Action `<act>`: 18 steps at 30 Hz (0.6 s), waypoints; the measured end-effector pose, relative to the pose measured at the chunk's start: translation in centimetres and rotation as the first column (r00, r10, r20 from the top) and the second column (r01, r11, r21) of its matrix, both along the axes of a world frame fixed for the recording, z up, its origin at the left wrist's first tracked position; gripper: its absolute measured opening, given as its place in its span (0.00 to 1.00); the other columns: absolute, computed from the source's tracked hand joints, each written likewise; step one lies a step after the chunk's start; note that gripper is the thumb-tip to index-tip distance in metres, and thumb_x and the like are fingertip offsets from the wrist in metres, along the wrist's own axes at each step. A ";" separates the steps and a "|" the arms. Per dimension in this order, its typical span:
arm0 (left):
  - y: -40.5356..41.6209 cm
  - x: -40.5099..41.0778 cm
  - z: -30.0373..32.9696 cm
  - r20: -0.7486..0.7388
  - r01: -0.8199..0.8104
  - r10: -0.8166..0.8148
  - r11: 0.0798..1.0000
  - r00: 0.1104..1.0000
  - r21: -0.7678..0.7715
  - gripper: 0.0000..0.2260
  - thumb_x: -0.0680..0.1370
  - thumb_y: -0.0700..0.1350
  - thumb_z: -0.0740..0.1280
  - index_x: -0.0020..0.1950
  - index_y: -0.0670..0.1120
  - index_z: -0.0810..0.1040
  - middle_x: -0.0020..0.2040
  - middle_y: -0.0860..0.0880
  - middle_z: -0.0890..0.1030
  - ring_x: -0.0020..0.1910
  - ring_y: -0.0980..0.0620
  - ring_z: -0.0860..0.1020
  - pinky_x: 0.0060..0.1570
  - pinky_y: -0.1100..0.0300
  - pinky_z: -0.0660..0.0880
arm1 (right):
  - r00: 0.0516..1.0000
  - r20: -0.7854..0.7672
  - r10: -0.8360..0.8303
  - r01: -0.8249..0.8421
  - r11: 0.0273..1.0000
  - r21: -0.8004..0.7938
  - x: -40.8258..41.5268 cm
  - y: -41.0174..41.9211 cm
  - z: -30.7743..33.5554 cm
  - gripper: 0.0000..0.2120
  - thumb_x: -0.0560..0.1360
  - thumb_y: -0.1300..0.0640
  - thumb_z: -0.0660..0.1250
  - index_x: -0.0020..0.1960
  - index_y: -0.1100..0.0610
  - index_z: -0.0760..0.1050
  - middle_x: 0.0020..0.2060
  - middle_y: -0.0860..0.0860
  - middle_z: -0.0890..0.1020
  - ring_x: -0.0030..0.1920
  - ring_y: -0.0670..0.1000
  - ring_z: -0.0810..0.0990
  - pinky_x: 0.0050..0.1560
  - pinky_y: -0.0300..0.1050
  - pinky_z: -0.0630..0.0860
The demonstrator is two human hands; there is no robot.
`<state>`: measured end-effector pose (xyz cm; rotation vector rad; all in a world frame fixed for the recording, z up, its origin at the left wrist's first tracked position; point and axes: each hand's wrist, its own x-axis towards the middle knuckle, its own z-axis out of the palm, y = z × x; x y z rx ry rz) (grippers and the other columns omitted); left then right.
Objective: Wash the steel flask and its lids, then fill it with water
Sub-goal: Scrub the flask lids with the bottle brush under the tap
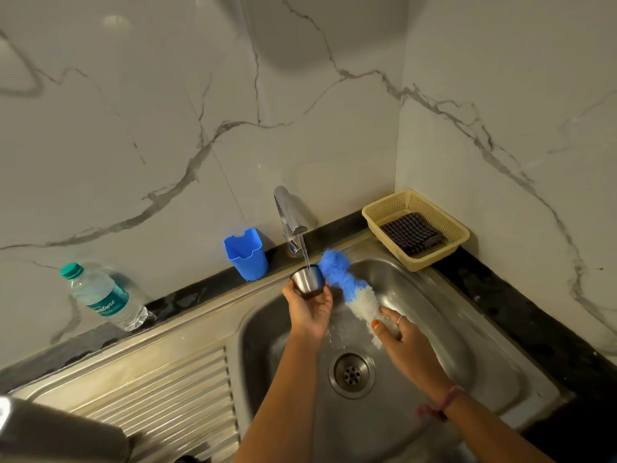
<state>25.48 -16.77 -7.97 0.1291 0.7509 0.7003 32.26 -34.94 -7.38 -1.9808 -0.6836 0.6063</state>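
One steel cup lid (307,281) under tap stream (305,253), gripped by left hand (309,307); right hand (397,332) grips bottle brush (350,285). Lid rinse underway; flask wash, filling judged pending.

Left hand (309,310) is gripping a steel lid (307,281) under the tap (289,218), water running into it. Right hand (395,334) is holding a blue-and-white bottle brush (349,289) over the sink (467,315), maybe touching the lid.
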 end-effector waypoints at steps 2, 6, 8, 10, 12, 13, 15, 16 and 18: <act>-0.2 0.0 -0.1 -0.019 0.002 -0.001 1.000 1.000 0.005 0.23 0.80 0.56 0.64 0.66 0.39 0.73 0.56 0.38 0.77 0.46 0.48 0.78 0.46 0.59 0.77 | 1.000 -0.025 0.019 -0.020 1.000 -0.021 0.6 -0.3 0.2 0.22 0.77 0.46 0.64 0.69 0.51 0.71 0.56 0.49 0.81 0.51 0.46 0.80 0.51 0.43 0.78; 0.3 -0.5 -0.2 -0.038 0.025 -0.024 0.999 0.999 0.021 0.23 0.78 0.56 0.65 0.63 0.40 0.74 0.55 0.39 0.78 0.44 0.48 0.79 0.41 0.61 0.77 | 0.992 -0.021 0.124 -0.125 0.989 -0.076 3.0 -0.7 2.7 0.19 0.78 0.46 0.63 0.68 0.48 0.70 0.49 0.47 0.81 0.43 0.42 0.78 0.41 0.35 0.74; 0.5 -0.9 -0.1 -0.086 0.052 -0.049 0.998 0.995 0.033 0.19 0.77 0.54 0.66 0.60 0.41 0.76 0.53 0.40 0.79 0.44 0.49 0.78 0.42 0.62 0.75 | 0.990 -0.060 0.130 -0.135 0.987 -0.089 4.9 -0.7 4.1 0.20 0.78 0.46 0.63 0.68 0.50 0.70 0.47 0.46 0.80 0.46 0.45 0.79 0.48 0.43 0.77; 0.5 -1.1 -0.2 -0.110 0.068 -0.063 0.997 0.992 0.041 0.17 0.77 0.53 0.67 0.58 0.42 0.77 0.49 0.43 0.80 0.43 0.51 0.77 0.43 0.62 0.72 | 0.979 -0.114 0.170 -0.186 0.972 -0.143 6.4 -0.4 5.6 0.21 0.78 0.48 0.64 0.68 0.52 0.71 0.45 0.45 0.79 0.44 0.45 0.78 0.44 0.41 0.77; 0.3 -1.2 -0.2 -0.127 0.078 -0.071 0.996 0.989 0.052 0.18 0.77 0.54 0.68 0.60 0.43 0.78 0.48 0.45 0.80 0.42 0.53 0.76 0.43 0.63 0.70 | 0.956 -0.156 0.248 -0.281 0.927 -0.247 7.3 0.1 6.7 0.20 0.78 0.47 0.64 0.68 0.50 0.70 0.38 0.47 0.77 0.32 0.44 0.72 0.29 0.35 0.69; 0.3 -1.2 -0.2 -0.136 0.077 -0.069 0.996 0.988 0.052 0.18 0.77 0.54 0.68 0.61 0.44 0.78 0.48 0.45 0.80 0.41 0.53 0.76 0.43 0.62 0.71 | 0.948 -0.167 0.270 -0.309 0.905 -0.292 7.7 0.4 7.1 0.20 0.78 0.46 0.64 0.68 0.49 0.70 0.34 0.48 0.75 0.28 0.44 0.68 0.25 0.35 0.65; 0.1 -1.3 -0.2 -0.136 0.066 -0.060 0.997 0.989 0.042 0.20 0.77 0.55 0.70 0.62 0.43 0.77 0.51 0.44 0.82 0.44 0.52 0.78 0.46 0.61 0.74 | 0.940 -0.173 0.296 -0.339 0.871 -0.355 8.7 0.9 7.9 0.21 0.78 0.45 0.64 0.69 0.48 0.70 0.32 0.49 0.73 0.25 0.43 0.65 0.23 0.36 0.62; 0.1 -1.3 -0.1 -0.131 0.058 -0.052 0.998 0.990 0.037 0.21 0.77 0.54 0.70 0.63 0.42 0.76 0.53 0.43 0.82 0.47 0.50 0.80 0.50 0.59 0.76 | 0.932 -0.179 0.314 -0.360 0.856 -0.370 9.1 1.1 8.1 0.20 0.78 0.45 0.64 0.68 0.47 0.70 0.32 0.49 0.73 0.25 0.43 0.65 0.23 0.35 0.62; 0.2 -1.5 0.0 -0.122 0.059 -0.053 0.997 0.991 0.050 0.21 0.77 0.53 0.70 0.64 0.41 0.75 0.58 0.40 0.82 0.55 0.44 0.81 0.58 0.51 0.78 | 0.911 -0.213 0.352 -0.409 0.831 -0.377 9.3 1.3 8.6 0.19 0.78 0.46 0.64 0.67 0.47 0.70 0.32 0.48 0.72 0.24 0.42 0.64 0.22 0.35 0.62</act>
